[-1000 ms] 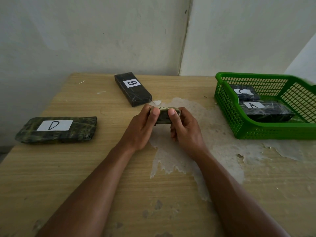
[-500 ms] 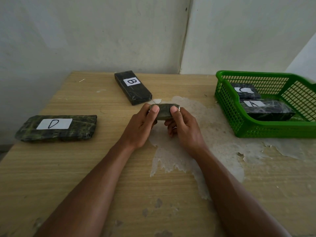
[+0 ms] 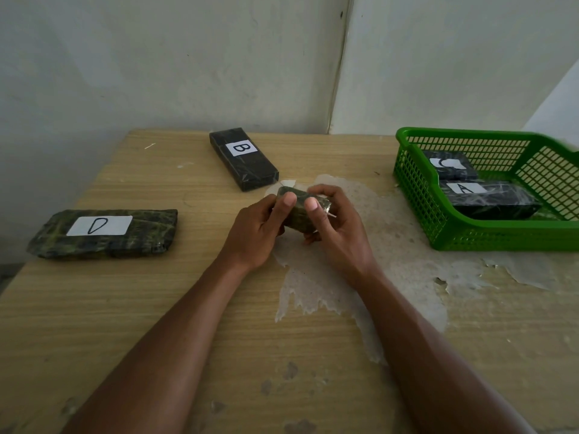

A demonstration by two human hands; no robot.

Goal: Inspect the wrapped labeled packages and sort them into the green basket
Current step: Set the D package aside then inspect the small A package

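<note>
Inspecting step: small wrapped package (image 3: 299,213) pinched between fingers of left hand (image 3: 255,234) and right hand (image 3: 340,236), label unseen; next, likely into green basket (image 3: 501,241).

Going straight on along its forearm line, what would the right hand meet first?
Past the held package, the right hand likely meets package B; it may slip just beside it.

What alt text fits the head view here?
The left hand and right hand grip a small package at the middle of a worn table. At left lie package B and package D; at right, package A and package C sit in the basket.
</note>
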